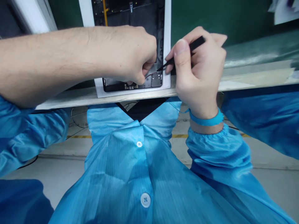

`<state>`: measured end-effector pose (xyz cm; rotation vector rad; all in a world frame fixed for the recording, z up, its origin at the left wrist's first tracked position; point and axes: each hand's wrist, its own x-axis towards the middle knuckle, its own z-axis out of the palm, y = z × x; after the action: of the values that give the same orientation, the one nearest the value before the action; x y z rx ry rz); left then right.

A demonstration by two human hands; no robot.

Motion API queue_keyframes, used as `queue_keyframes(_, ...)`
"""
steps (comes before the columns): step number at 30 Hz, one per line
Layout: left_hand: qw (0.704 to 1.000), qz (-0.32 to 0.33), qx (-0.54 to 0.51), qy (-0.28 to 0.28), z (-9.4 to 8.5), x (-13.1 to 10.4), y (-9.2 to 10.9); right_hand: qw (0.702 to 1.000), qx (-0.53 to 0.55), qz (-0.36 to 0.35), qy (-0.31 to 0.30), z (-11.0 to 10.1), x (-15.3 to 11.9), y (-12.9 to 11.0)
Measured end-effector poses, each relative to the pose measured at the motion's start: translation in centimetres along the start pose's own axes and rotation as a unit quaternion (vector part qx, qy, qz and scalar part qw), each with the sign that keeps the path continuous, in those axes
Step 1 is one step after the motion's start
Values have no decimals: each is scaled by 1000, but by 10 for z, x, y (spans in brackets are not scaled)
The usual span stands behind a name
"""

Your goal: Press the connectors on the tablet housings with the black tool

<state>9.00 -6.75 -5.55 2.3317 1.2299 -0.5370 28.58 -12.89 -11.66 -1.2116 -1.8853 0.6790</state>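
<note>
An opened black tablet-like device lies on a white sheet at the bench's near edge, its inner parts showing. My right hand grips slim black tweezers like a pen. Their pointed tip rests at or just above the device's lower right corner, close to a thin dark red wire and a small dark module. Across the device reaches my left hand, its fingers curled and closed near the wire's other end. What those fingertips hold, if anything, is hidden behind the hand.
White sheet borders the device on a green bench mat. Papers lie at the far right. A pale bench edge runs below the hands. Blue-clothed parts of other people show at both sides.
</note>
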Motion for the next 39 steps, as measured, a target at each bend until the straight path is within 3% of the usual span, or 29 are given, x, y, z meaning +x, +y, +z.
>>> queue_keyframes(3,996,-70,-11,-52,-2,7,-5,1000,5,5,2,0,0,-1)
queue_keyframes(8,990,134,-30,-15,11,26,-26,1000,14,8,8,-1,0,-2)
queue_keyframes(12,999,50,-2,-3,13,13,-25,1000,10,6,9,-2,-1,-1)
queue_keyframes(18,998,46,-47,-1,2,-16,-21,1000,-9,22,-4,-2,-1,-4)
queue_keyframes(23,999,-24,-30,-29,-3,-16,-13,999,-20,39,-11,-3,-1,-5)
queue_keyframes(31,999,-41,-9,-3,2,-17,-3,999,12,42,1,-1,-2,-5)
queue_keyframes(34,999,-7,-8,35,13,-27,-4,999,8,36,-8,-1,-2,-5)
queue_keyframes(39,986,50,-45,152,36,-43,-9,999,0,15,-29,-1,1,-1)
